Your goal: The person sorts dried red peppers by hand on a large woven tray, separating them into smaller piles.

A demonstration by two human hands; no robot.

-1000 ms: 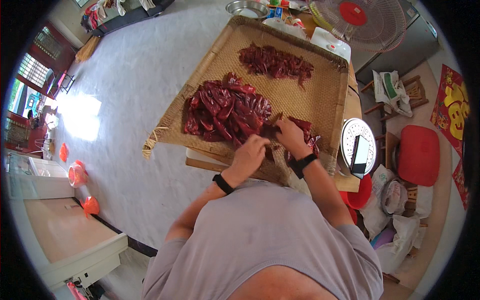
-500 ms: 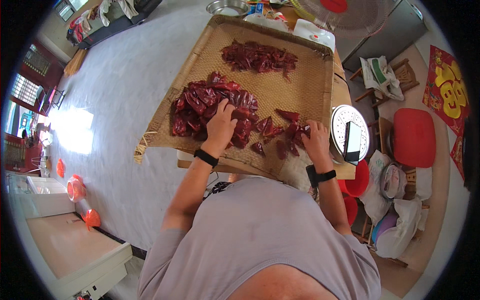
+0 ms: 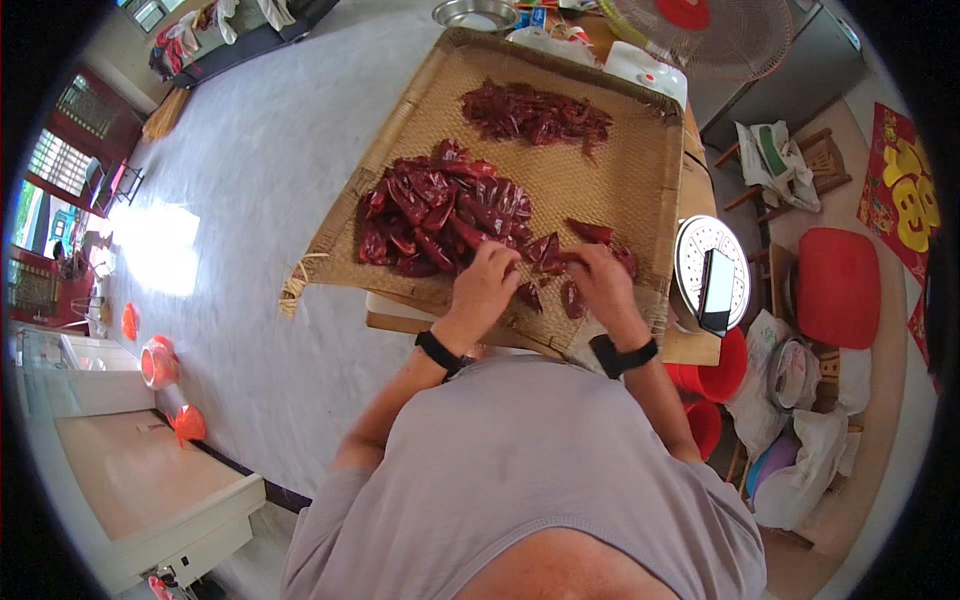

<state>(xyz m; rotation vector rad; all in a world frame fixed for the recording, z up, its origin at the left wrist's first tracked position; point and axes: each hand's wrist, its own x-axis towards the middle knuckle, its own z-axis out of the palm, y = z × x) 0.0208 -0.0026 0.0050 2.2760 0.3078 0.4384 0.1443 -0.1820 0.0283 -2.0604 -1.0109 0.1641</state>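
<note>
A large heap of glossy dried red chili peppers (image 3: 415,210) lies on the left of a square woven bamboo tray (image 3: 590,190). A flatter pile of dark red chilies (image 3: 535,113) lies at its far side. At the heap's near right edge, my left hand (image 3: 485,290) is closed in a pinch on a dried chili, partly hidden by the fingers. Close to its right, my right hand (image 3: 605,290) has its fingers curled together over a few loose chilies (image 3: 573,300); what its fingertips hold is hidden. Both wrists wear black bands.
Right of the tray stands a round white dial scale (image 3: 690,240) with a phone (image 3: 716,290) against it. A fan (image 3: 690,40), a white appliance (image 3: 645,72) and a metal basin (image 3: 475,14) are beyond the tray. Red buckets (image 3: 715,370) stand below right.
My left hand has moved right and nearer from atop the heap, pinching a chili. My right hand has shifted left toward it, uncovering chilies at the right. The view has shifted slightly.
</note>
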